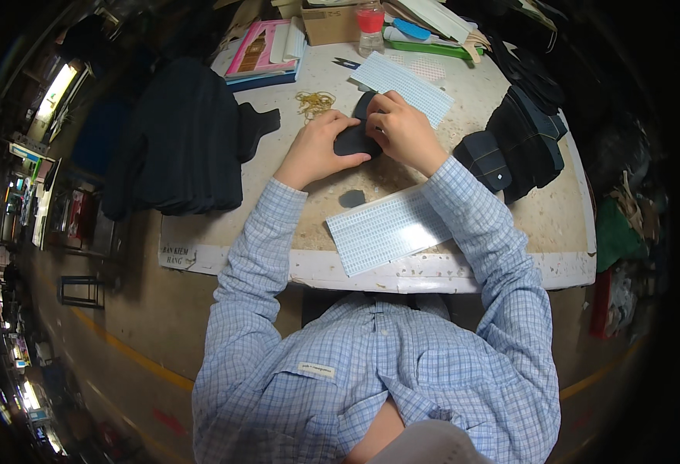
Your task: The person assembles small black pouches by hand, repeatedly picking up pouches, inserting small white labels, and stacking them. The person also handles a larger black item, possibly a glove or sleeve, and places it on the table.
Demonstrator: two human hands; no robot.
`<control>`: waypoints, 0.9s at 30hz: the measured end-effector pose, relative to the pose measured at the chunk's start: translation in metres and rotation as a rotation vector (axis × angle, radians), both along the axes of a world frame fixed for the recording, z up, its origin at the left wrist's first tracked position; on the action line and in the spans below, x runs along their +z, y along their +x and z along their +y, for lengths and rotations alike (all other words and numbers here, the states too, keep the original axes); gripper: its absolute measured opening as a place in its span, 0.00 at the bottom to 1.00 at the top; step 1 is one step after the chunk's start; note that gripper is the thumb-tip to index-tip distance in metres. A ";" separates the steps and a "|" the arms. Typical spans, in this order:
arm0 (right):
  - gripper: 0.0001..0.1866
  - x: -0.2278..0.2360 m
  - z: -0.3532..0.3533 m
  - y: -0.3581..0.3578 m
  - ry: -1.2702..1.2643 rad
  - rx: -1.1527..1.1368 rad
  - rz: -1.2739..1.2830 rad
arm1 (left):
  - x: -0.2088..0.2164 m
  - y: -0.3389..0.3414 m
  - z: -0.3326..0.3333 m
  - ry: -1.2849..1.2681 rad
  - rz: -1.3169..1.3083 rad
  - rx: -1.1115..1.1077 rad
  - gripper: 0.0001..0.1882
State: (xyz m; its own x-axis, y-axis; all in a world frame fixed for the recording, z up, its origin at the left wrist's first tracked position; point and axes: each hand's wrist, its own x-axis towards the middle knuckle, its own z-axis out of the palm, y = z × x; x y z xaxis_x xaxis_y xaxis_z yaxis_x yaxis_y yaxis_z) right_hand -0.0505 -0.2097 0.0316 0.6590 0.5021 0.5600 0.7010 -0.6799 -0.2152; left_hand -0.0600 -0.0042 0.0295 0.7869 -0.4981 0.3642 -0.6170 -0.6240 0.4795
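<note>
Over the middle of the worktable, both hands are on a small dark fabric piece. My left hand is closed on its left side, thumb along the near edge and fingers at the far side. My right hand pinches the piece's right side with bent fingers, covering part of it. Just beyond the left fingers lies a tangle of yellow rubber bands. A small dark grey scrap rests on the table nearer to me, beside a printed sheet partly under my right forearm.
A tall stack of dark fabric pieces hangs over the table's left side. Dark pieces with orange stitching are piled at right. Farther back are another printed sheet, thread snips, a bottle, folders and a cardboard box.
</note>
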 end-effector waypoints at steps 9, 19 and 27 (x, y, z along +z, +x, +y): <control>0.02 0.001 -0.013 0.010 0.124 -0.063 0.050 | 0.016 -0.003 0.006 -0.127 0.125 0.030 0.18; 0.09 -0.009 0.000 0.006 0.122 -0.106 -0.052 | 0.018 -0.007 0.007 -0.057 0.140 0.014 0.16; 0.30 -0.003 0.007 -0.010 0.201 0.028 0.267 | 0.008 -0.003 0.003 -0.031 -0.035 -0.026 0.21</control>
State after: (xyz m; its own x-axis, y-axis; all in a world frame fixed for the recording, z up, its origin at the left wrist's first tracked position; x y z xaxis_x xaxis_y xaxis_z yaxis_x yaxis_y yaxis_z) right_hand -0.0602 -0.2026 0.0289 0.7834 0.4190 0.4591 0.6195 -0.5864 -0.5219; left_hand -0.0634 -0.0008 0.0377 0.7604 -0.5062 0.4069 -0.6494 -0.5925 0.4766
